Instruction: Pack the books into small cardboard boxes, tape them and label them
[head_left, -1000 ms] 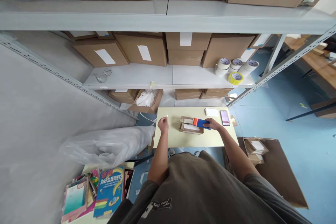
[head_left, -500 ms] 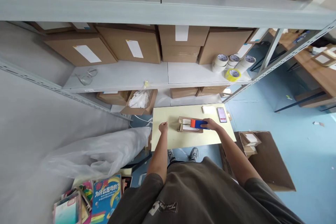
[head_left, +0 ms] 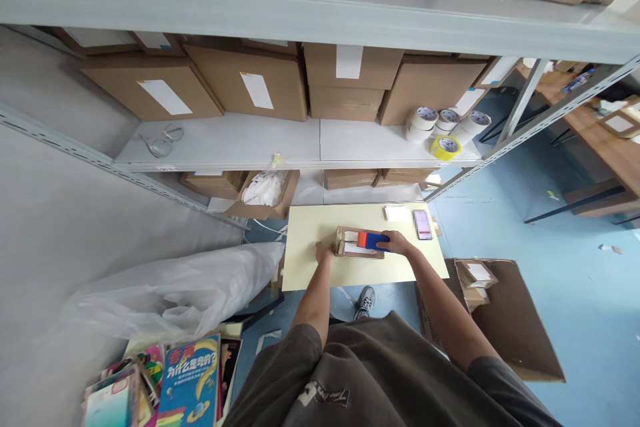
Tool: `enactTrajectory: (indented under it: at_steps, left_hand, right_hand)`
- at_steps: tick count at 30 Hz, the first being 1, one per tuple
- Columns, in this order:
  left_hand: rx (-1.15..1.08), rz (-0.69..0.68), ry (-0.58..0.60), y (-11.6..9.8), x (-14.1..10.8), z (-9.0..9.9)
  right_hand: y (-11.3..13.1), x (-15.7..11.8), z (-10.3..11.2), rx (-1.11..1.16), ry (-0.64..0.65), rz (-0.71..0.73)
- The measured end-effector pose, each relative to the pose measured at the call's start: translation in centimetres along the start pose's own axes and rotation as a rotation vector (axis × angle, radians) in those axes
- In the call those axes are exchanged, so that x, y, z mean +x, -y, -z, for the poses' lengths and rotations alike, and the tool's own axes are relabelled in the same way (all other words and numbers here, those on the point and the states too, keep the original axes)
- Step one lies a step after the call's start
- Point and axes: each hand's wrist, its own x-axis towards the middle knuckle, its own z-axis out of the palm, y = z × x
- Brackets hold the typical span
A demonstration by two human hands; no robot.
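On the pale yellow table (head_left: 305, 221) lies a small cardboard box (head_left: 339, 249) with white labels on its top. My right hand (head_left: 397, 242) is closed around a blue and orange tape dispenser (head_left: 373, 240). The dispenser's orange end rests over the middle of the box top. At the box's left end my left hand (head_left: 324, 252) grips the box, its fingers partly hidden. A phone (head_left: 422, 224) and a stack of white labels (head_left: 397, 213) lie to the right, near the table's back edge.
Shelving (head_left: 225, 140) stands behind the table, carrying cardboard boxes and several tape rolls (head_left: 425, 118). A large open carton (head_left: 515, 320) sits on the floor at right. Plastic wrapping (head_left: 190, 287) and a pile of books (head_left: 187, 380) are on the left.
My left hand has moved right and down from beside the box onto its left end. The dispenser and the box have shifted slightly left in view, with my right hand still holding the dispenser.
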Motion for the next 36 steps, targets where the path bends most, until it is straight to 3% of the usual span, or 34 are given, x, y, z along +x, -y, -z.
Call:
enactTrajectory:
  at_steps: [3, 7, 12, 16, 19, 23, 31, 34, 36]
  left_hand:
    - [0.018, 0.006, -0.041, -0.9, -1.2, 1.1]
    - [-0.029, -0.188, 0.094, -2.7, -3.2, 0.6]
    - [0.062, -0.156, 0.061, -4.3, -5.6, -2.2]
    - [0.122, -0.172, 0.066, -5.0, -7.3, -4.9]
    - [0.160, -0.181, 0.061, -5.8, -8.4, -6.7]
    - [0.234, -0.178, 0.057, -7.1, -9.1, -8.1]
    - [0.266, -0.248, 0.051, -7.5, -8.7, -8.3]
    - [0.243, -0.255, 0.070, -7.3, -8.3, -8.0]
    - [0.214, -0.247, 0.077, -7.2, -7.9, -7.6]
  right_hand:
    - [0.5, -0.1, 0.1, 0.002, -0.009, -0.019]
    - [0.4, -0.2, 0.4, 0.039, -0.012, -0.002]
    - [-1.0, -0.7, 0.4, 0.075, 0.007, 0.049]
    - [-2.2, -1.6, -0.3, -0.041, -0.108, -0.080]
    - [-3.3, -2.4, -0.2, -0.072, -0.111, -0.128]
    - [-6.6, -4.0, 0.7, -0.073, -0.125, -0.192]
    - [-18.2, -9.8, 2.7, -0.004, -0.219, -0.360]
    - [-20.1, -11.1, 3.1, 0.007, -0.225, -0.378]
    - [-19.9, -11.4, 3.0, 0.002, -0.233, -0.375]
